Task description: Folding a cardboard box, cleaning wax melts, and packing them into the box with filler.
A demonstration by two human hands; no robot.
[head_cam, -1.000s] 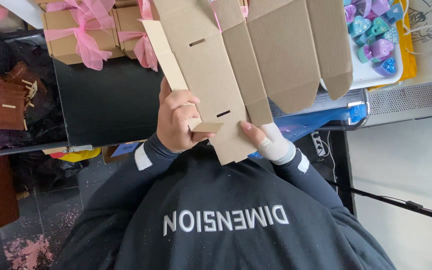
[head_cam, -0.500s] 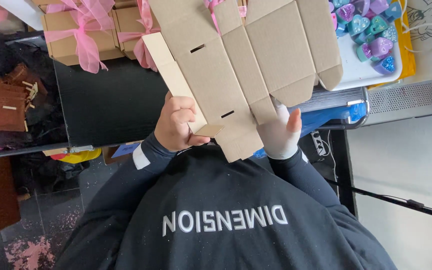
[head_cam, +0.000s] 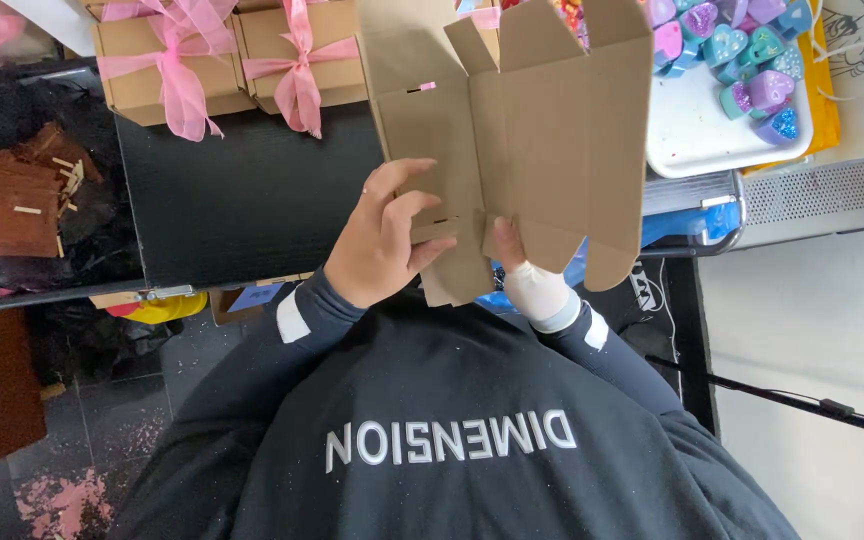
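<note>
Left hand [head_cam: 384,240] pinches the lower left edge of the flat, unfolded brown cardboard box blank [head_cam: 512,140], thumb over a slot. Right hand [head_cam: 524,268], mostly hidden behind it, grips the bottom flap. Pink-ribboned cardboard gift boxes [head_cam: 227,60] sit beyond the left hand.

A small craft or gift-packing workshop: finished kraft gift boxes [head_cam: 167,70] tied with pink ribbon bows [head_cam: 297,85] stand in a row on a black worktable [head_cam: 242,200], a white tray [head_cam: 697,135] holds glittery heart-shaped pieces [head_cam: 752,60], a flat die-cut cardboard box blank [head_cam: 522,130] is in hand, and pink scraps [head_cam: 57,500] litter the dark tiled floor [head_cam: 122,400]
</note>
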